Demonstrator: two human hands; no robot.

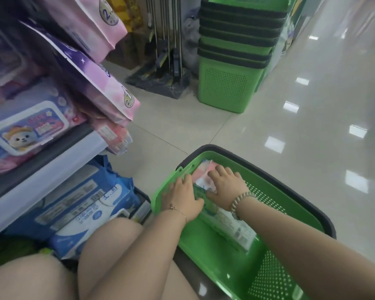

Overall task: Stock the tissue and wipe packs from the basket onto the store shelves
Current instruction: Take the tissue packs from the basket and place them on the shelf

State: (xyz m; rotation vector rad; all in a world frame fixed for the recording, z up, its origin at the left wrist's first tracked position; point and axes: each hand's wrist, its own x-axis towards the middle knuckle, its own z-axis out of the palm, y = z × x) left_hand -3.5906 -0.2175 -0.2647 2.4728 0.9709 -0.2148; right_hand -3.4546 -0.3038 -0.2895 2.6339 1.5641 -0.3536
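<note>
Both hands down in the basket, digging at the packs

Crouched by the shelf (pixel 59 167), and the basket (pixel 206 254) sits on the floor (pixel 268 105) just right of the knees. The right hand (pixel 225 184) has its fingers curled down over a pink pack (pixel 200 175) at the basket's far end, thumb tucked along its near edge, so it's got hold of it. The left hand (pixel 183 198) lies on a green pack (pixel 230 224) next to the basket's left wall, but it's blurry, so I honestly can't tell if it's gripping or just resting. Both packs are inside the basket, pink one partly on the green. The shelf has a bear pack (pixel 28 128) up top and blue packs (pixel 85 204) below. A basket stack (pixel 232 61) stands further back.
</note>
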